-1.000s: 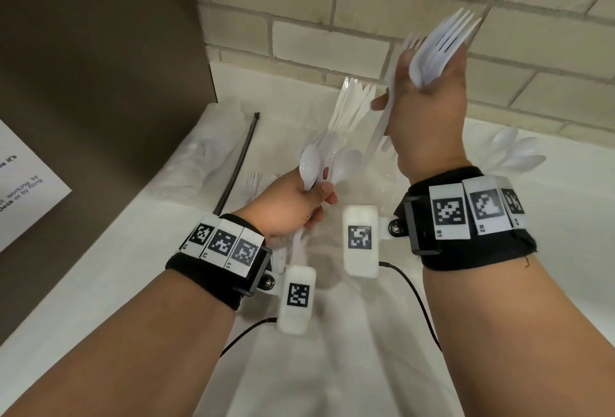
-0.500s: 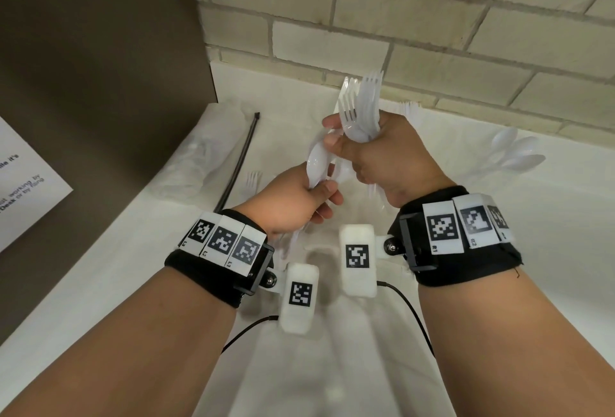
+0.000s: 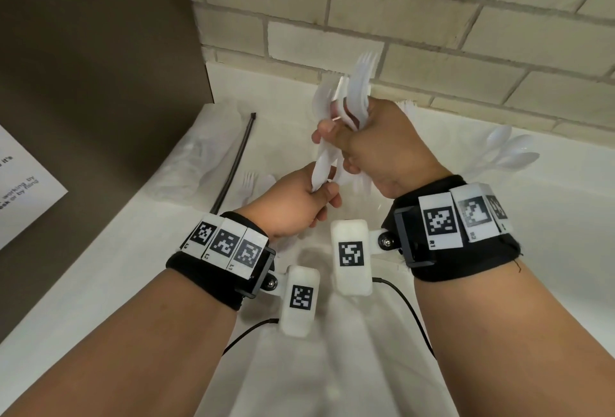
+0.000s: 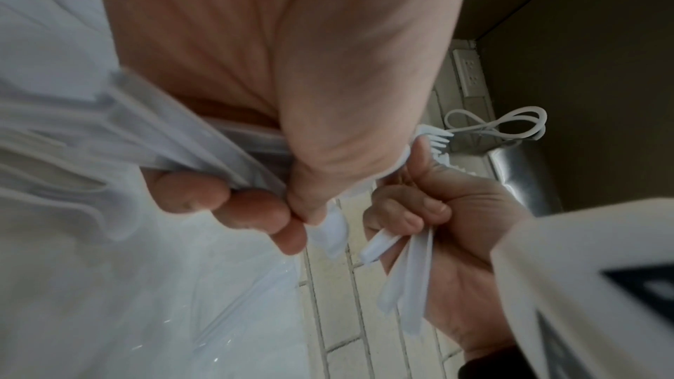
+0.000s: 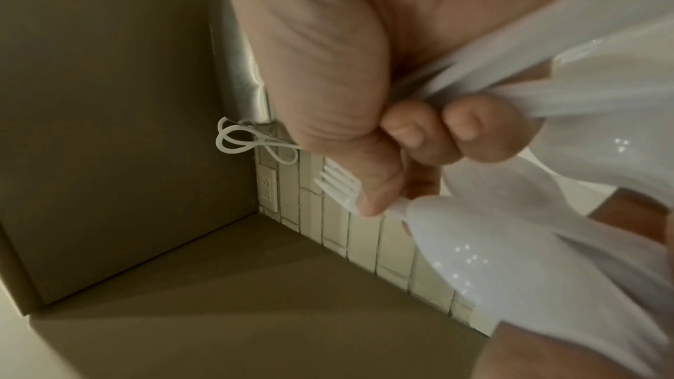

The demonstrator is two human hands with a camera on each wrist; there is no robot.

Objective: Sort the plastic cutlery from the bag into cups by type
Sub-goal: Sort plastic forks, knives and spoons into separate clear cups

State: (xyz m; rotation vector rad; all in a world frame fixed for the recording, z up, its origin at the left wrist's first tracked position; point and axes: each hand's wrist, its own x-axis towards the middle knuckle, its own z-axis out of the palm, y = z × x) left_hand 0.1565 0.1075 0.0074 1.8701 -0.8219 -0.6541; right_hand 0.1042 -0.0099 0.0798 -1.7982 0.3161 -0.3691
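Observation:
In the head view my left hand (image 3: 317,195) grips a bundle of white plastic cutlery (image 3: 322,163), spoons among it, above the white counter (image 3: 100,266). Just above and to the right, my right hand (image 3: 342,140) grips a bunch of white forks (image 3: 359,90) with the tines pointing up. The two hands almost touch and their bundles overlap. The left wrist view shows the left fingers (image 4: 251,212) curled round flat handles (image 4: 175,137). Fork tines (image 5: 337,183) stick out past the thumb in the right wrist view. No cup is plainly visible.
A crumpled clear bag (image 3: 196,163) lies at the left by a black zip tie (image 3: 234,160). One loose fork (image 3: 249,183) lies beside it. Several spoons (image 3: 509,153) fan out at the right. A brick wall (image 3: 432,33) is behind, a brown panel (image 3: 100,67) at the left.
My right hand has come down from up by the wall with its forks and now sits right against the left hand's bundle. The left hand has hardly moved.

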